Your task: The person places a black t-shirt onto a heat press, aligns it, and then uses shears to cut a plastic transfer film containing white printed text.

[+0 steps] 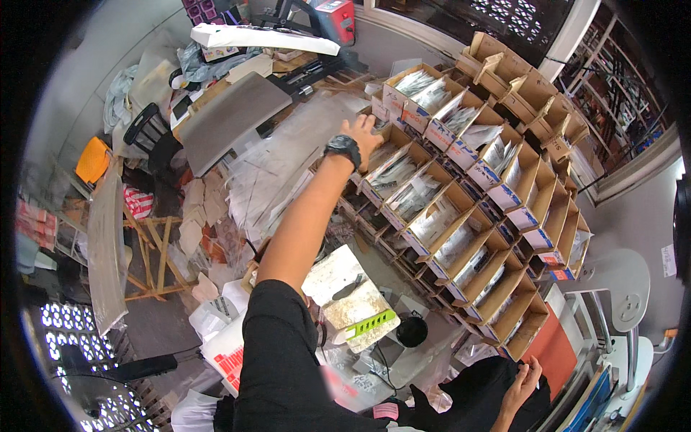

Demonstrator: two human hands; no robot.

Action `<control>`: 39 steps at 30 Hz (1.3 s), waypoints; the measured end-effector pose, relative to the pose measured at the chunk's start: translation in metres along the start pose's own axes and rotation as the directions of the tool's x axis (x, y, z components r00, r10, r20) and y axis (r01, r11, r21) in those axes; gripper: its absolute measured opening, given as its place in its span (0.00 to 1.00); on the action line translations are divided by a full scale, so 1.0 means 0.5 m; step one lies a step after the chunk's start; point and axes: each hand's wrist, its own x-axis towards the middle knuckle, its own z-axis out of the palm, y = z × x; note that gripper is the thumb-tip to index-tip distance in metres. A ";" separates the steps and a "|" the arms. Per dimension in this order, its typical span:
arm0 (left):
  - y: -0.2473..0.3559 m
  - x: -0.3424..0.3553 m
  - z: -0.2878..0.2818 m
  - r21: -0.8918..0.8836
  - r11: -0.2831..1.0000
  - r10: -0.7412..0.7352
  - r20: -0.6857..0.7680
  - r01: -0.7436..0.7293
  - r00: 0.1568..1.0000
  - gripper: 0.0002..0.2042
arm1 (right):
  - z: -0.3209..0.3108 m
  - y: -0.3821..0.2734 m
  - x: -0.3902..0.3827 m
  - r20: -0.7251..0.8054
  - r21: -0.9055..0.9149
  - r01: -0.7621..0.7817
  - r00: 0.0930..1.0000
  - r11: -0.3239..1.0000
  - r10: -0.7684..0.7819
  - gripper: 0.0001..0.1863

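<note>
My left arm, in a black sleeve with a dark band at the wrist, stretches up to the cardboard rack. There my left hand (362,139) has its fingers spread over the far left end of the nearer row of cardboard bins (435,255), touching or just above the rim. Thin plastic-wrapped packets (394,171) stand in the bins beside it. At the lower right, my right hand (520,385) is raised next to black cloth (475,392), with loosely bent, parted fingers. A tiny white spot shows by those fingers; I cannot tell what it is.
Behind stand more bin rows (533,93). Below my left forearm sits a stained white board (347,291) with a green strip (371,324), near a black round container (412,331). Plastic sheets (281,165), a grey panel (234,122) and a wooden frame (155,259) crowd the left.
</note>
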 end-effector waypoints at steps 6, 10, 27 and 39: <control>0.029 0.014 0.013 0.099 0.995 -0.005 -0.007 0.006 1.000 0.34 | 0.028 -0.074 0.012 0.060 0.089 0.108 0.992 0.990 -0.113 0.16; 0.026 0.023 0.030 0.017 0.999 0.053 -0.126 -0.051 0.991 0.32 | 0.033 -0.101 0.014 0.058 -0.034 0.152 0.987 0.988 -0.150 0.14; 0.135 -0.026 0.004 0.212 0.953 0.246 -0.118 -0.217 0.962 0.39 | 0.034 -0.098 0.015 0.061 0.005 0.122 0.991 0.993 -0.122 0.13; 0.092 0.012 0.020 -0.024 0.941 0.305 -0.379 -0.338 0.874 0.15 | 0.047 -0.089 0.013 0.078 -0.064 0.163 0.984 0.985 -0.158 0.13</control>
